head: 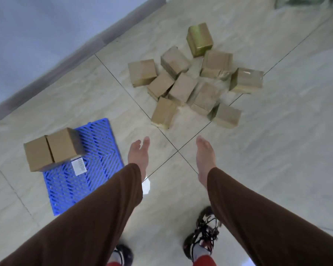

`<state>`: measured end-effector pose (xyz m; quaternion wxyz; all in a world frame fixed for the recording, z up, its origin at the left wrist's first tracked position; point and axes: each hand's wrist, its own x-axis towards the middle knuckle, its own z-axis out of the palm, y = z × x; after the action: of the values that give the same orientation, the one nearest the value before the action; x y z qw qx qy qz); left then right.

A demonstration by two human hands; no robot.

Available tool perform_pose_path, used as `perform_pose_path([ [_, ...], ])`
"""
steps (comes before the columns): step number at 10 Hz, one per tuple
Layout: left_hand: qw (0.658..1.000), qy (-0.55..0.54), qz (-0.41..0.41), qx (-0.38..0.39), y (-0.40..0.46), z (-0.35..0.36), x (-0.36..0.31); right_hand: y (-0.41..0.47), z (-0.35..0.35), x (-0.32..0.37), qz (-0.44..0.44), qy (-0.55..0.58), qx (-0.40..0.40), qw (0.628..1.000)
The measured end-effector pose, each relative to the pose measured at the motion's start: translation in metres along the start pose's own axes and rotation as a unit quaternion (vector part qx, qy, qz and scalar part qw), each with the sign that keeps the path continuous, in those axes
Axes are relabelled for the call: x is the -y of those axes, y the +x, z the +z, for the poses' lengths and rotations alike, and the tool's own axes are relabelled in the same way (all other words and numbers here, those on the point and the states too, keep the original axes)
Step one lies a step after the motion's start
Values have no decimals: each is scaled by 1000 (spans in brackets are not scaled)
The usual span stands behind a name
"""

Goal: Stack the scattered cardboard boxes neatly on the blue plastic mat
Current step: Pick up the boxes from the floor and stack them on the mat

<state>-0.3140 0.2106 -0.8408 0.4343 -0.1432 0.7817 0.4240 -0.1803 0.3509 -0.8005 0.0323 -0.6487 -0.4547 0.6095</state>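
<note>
Ahead of both grips, a heap of scattered cardboard boxes (192, 81) lies on the floor; left grip (138, 153) and right grip (204, 153) hang released, fingers straight, holding nothing. Off to the left grip's side, two boxes (52, 148) sit touching on the blue mat (96, 150).

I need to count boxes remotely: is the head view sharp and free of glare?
Head view: the scattered pile is softly blurred, edges smeared; glare on the greenish taped box and a bright floor spot; wide-angle bending at the borders.
</note>
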Motion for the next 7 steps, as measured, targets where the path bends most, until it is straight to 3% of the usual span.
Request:
perform_pose_path([
  [2, 999, -23, 23, 34, -47, 113, -38, 52, -109, 37, -30, -26, -2, 999],
  [7, 999, -6, 4, 52, 18, 263, -139, 213, -164, 153, -6, -74, -8, 997],
])
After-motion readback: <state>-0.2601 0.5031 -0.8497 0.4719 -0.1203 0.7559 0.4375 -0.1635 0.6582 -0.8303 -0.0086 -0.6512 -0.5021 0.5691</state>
